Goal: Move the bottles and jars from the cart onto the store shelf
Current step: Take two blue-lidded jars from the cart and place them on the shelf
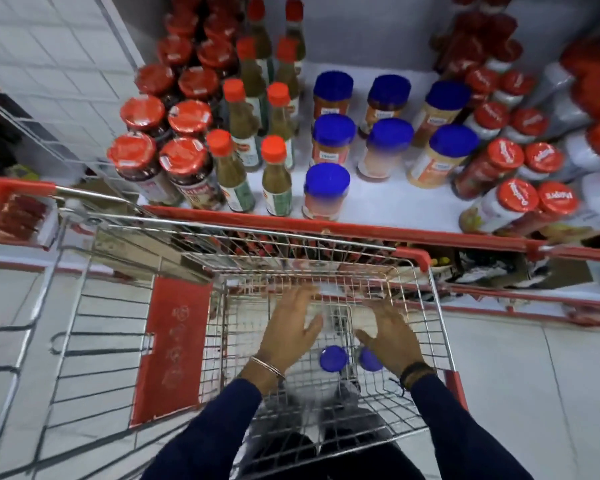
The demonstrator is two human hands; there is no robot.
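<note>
Both hands inside the wire cart [426, 306], palms down, fingers spread: left hand [290, 327], right hand [394, 337], neither gripping anything. Two blue-lidded jars [333, 357] lie on the cart floor between the wrists, behind the fingertips. Beyond the fingers, the store shelf [395, 202] carries blue-lidded jars, red-capped bottles [274, 174] and red-lidded jars [184, 168].

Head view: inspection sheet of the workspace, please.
Surface: white store shelf with red front edge, free space at front centre.
Job's things: two blue-lidded jars in the wire shopping cart; seven blue-lidded jars on the shelf.
Clutter: red-lidded dark jars, orange-capped green bottles, red-capped containers.
Grippers: left hand and right hand open, empty, inside the cart.
Cables: nothing seen.
Surroundings: white tiled floor, lower shelf stock blurred.
</note>
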